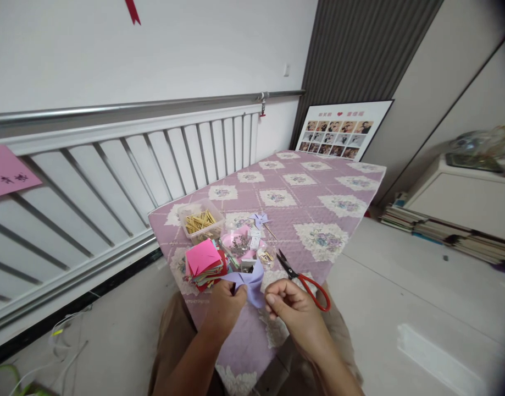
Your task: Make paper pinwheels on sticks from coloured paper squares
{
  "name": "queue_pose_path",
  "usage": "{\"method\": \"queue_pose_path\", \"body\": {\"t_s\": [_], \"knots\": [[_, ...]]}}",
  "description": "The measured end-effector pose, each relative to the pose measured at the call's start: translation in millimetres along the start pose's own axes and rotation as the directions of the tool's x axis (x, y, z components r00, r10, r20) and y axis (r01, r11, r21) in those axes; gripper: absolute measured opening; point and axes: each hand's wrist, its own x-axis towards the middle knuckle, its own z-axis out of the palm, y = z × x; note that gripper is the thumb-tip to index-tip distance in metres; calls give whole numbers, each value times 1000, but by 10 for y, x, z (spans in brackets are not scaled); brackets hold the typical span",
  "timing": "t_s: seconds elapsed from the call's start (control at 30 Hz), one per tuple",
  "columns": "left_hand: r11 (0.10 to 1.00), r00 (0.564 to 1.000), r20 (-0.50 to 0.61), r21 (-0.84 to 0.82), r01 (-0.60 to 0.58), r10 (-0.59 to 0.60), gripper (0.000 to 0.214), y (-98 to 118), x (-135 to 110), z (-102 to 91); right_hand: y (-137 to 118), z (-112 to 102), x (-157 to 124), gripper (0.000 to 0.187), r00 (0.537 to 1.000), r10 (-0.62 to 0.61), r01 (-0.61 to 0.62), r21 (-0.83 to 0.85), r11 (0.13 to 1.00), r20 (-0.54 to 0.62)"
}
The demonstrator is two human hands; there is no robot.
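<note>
My left hand [226,304] and my right hand [292,309] are both closed on a folded lilac paper piece [252,281], pinching it from either side just above the near edge of the purple quilted table [318,203]. Red-handled scissors [308,279] lie on the cloth right beside my right hand. A stack of coloured paper squares [203,263] with pink on top sits just beyond my left hand. A finished lilac paper pinwheel [260,220] on a stick lies farther back.
A clear box of wooden sticks [200,221] and small clear dishes of pins [236,243] stand behind the paper stack. A white radiator [112,170] runs along the left wall. A photo board [338,132] leans at the far end. Books [442,231] are piled on the floor at right.
</note>
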Motion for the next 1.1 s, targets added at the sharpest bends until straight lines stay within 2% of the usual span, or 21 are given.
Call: {"method": "queue_pose_path", "body": {"t_s": [0.3, 0.47, 0.6, 0.73, 1.1], "knots": [[995, 995, 0, 32, -98, 98, 29, 133, -85, 24, 30, 40, 6, 28, 1000, 14, -14, -52, 999, -3], [985, 984, 64, 30, -168, 166, 21, 92, -114, 69, 49, 51, 1, 25, 1000, -19, 19, -100, 995, 2], [979, 978, 59, 28, -201, 199, 21, 45, -116, 109, 86, 49, 9, 29, 1000, -20, 19, -80, 997, -6], [981, 978, 83, 4, -193, 192, 16, 57, -127, 111, 117, 53, 13, 29, 1000, -14, 14, -58, 998, 1], [981, 975, 108, -34, -193, 196, 20, 99, -155, 118, 162, 35, 18, 18, 989, -144, 130, -248, 960, -38]]}}
